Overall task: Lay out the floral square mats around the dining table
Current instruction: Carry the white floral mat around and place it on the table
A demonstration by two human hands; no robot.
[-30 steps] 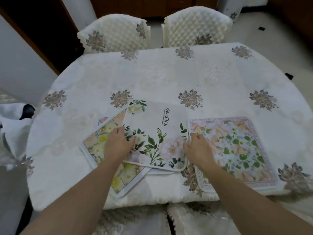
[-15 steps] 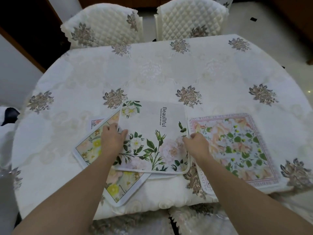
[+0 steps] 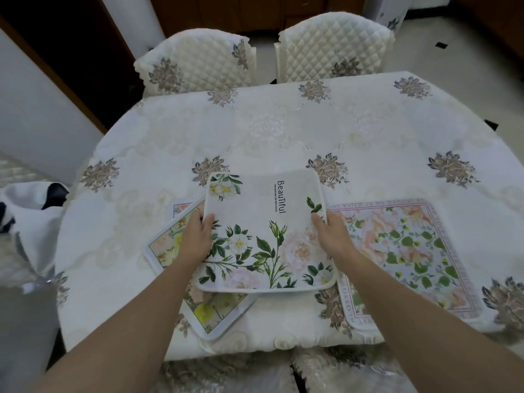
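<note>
A yellow-flowered mat (image 3: 209,310) is laid askew at the desk's (image 3: 255,131) near edge. Over it, the white "Beautiful" mat (image 3: 266,239) is pinched at its sides by the left hand (image 3: 195,239) and right hand (image 3: 331,236). A pink-bordered mat (image 3: 405,256) is spread just right of it.

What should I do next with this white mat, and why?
Probably lift the white mat toward the far chairs: left hand and right hand grip its sides, it overlaps the yellow-flower mat, and the pink-bordered mat lies alongside.
</note>
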